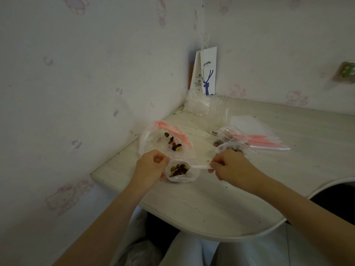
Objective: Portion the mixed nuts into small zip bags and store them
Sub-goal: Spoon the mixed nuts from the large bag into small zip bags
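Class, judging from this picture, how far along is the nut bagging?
Done: filled small bags lie to the right. In hand: the left hand holds a small bag open while the right hand holds a white spoon at its mouth. Left: a few nuts in the big bag, then sealing and storing.

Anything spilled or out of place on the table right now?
Yes. Dark specks litter the table, and a greenish bit lies loose beside the right hand holding the spoon. The left hand holds the small bag open.

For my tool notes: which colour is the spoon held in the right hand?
The spoon is white; the head view shows it.
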